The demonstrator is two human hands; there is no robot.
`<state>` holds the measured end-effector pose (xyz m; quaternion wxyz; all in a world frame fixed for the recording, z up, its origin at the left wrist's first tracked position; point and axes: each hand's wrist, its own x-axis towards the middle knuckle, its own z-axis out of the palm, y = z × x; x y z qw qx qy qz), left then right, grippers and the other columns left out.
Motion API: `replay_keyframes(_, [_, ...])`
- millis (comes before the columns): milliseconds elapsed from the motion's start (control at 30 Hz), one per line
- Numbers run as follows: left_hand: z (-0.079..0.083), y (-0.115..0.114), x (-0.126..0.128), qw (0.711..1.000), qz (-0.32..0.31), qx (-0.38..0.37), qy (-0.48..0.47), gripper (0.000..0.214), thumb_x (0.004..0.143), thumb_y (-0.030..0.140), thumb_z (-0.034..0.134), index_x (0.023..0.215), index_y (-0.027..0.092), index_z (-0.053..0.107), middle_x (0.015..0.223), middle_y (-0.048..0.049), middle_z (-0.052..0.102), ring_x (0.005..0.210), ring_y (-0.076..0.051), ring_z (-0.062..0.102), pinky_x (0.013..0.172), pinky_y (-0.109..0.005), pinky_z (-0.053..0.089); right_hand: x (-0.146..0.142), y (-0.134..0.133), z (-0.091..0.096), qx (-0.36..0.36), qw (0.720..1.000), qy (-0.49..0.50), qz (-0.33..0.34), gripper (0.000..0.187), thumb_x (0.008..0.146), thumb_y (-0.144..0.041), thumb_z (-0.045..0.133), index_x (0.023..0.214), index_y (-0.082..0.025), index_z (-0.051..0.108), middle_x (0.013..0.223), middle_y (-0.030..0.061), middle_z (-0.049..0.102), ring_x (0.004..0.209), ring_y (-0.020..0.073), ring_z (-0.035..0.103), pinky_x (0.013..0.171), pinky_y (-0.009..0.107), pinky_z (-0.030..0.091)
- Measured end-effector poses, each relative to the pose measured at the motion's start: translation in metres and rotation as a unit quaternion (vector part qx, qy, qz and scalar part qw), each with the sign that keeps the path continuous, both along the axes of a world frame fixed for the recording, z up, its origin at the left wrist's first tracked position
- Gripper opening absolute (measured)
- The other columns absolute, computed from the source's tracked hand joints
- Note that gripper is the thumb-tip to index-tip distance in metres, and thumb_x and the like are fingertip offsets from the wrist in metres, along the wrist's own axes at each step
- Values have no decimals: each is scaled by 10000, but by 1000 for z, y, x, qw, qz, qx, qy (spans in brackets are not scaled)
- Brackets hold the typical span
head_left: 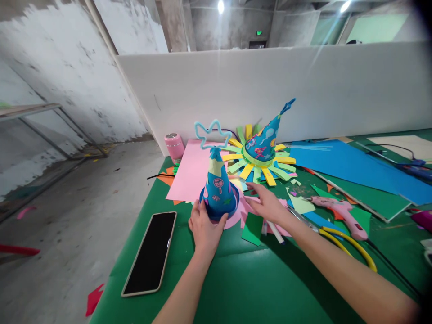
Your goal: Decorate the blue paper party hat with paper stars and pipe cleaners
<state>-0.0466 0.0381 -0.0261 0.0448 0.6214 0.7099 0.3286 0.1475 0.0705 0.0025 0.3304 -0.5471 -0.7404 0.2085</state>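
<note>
My left hand (204, 227) grips the base rim of a small blue paper cone hat (218, 189) with stickers on it and a light-blue pipe-cleaner star (211, 133) on top. The hat stands on a pink paper disc (232, 219). To the right of the hat, my right hand (268, 202) reaches over pink paper scraps (251, 208), its fingers spread and nothing in them. A second, taller blue cone hat (266, 137) stands further back on a ring of yellow and green paper rays (249, 168).
A black phone (151, 253) lies at the left of the green table (253, 288). A pink glue gun (340, 210), a yellow cord (351, 245), a pink sheet (192, 173), blue sheets (354, 166) and a pink can (174, 147) surround the work. White board (270, 85) behind.
</note>
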Motion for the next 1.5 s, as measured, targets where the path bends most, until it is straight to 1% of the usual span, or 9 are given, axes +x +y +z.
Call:
replay_keyframes(67, [1, 0, 0, 1000, 3, -6, 13, 697, 660, 462, 572, 1212, 81, 384, 1285, -225, 369, 1166, -337, 375, 918, -484, 316, 11, -2, 4, 5, 1000, -2, -16, 448, 763, -263, 508, 1196, -170, 442, 1125, 110, 541, 930, 210, 551, 789, 367, 458])
replay_keyframes(200, [3, -2, 1, 1000, 10, -8, 7, 774, 641, 473, 584, 1267, 113, 305, 1293, -207, 367, 1178, -333, 362, 924, -494, 298, 33, -1, 5, 17, 999, -5, -43, 426, 761, -257, 504, 1178, -186, 453, 1105, 98, 551, 889, 199, 565, 717, 343, 481])
replay_keyframes(400, [4, -4, 2, 1000, 5, -4, -1, 856, 612, 475, 608, 1298, 133, 227, 1267, -188, 393, 1194, -319, 345, 930, -489, 298, 48, 20, -4, 38, 997, -22, -69, 390, 751, -240, 510, 1136, -178, 486, 1016, 86, 586, 839, 189, 576, 718, 341, 474])
replay_keyframes(533, [4, -4, 2, 1000, 3, -3, 5, 852, 615, 458, 612, 1294, 117, 226, 1255, -192, 404, 1184, -317, 355, 927, -482, 309, 34, 45, -2, 41, 996, -50, -67, 354, 761, -212, 496, 1111, -164, 505, 983, 80, 600, 803, 178, 584, 709, 315, 472])
replay_keyframes(700, [5, -4, 1, 1000, 5, -9, -3, 863, 602, 443, 628, 1291, 112, 227, 1255, -195, 404, 1183, -316, 363, 925, -467, 319, 1, 79, 10, 50, 992, -105, -52, 322, 793, -167, 479, 1113, -141, 505, 1001, 90, 598, 855, 181, 573, 754, 304, 451])
replay_keyframes(800, [3, -3, 0, 1000, 0, -12, -8, 868, 603, 442, 631, 1294, 116, 217, 1266, -195, 393, 1180, -316, 368, 930, -468, 315, -18, 96, 13, 54, 987, -149, -40, 277, 834, -222, 486, 1099, -145, 503, 1025, 79, 575, 887, 179, 560, 765, 343, 451])
replay_keyframes(933, [1, -2, -1, 1000, 0, -15, 0, 852, 612, 459, 620, 1287, 111, 231, 1269, -199, 394, 1175, -315, 374, 930, -470, 314, -32, 113, 9, 63, 975, -210, -20, 255, 854, -284, 480, 1068, -153, 523, 1095, 70, 534, 959, 191, 529, 814, 402, 434])
replay_keyframes(1200, [-3, -2, -3, 999, -3, -19, 29, 791, 620, 474, 600, 1249, 95, 307, 1253, -198, 423, 1161, -311, 391, 927, -466, 315, -41, 128, -3, 44, 954, -296, -35, 247, 856, -276, 479, 1066, -156, 528, 1124, 74, 521, 981, 196, 521, 828, 411, 432])
replay_keyframes(1500, [-2, 0, -5, 999, 2, -31, 34, 784, 629, 462, 595, 1250, 81, 306, 1244, -206, 441, 1168, -303, 389, 937, -478, 298, -48, 129, -2, 25, 953, -302, 0, 272, 853, -283, 484, 1091, -154, 514, 1134, 76, 515, 989, 203, 520, 825, 418, 434])
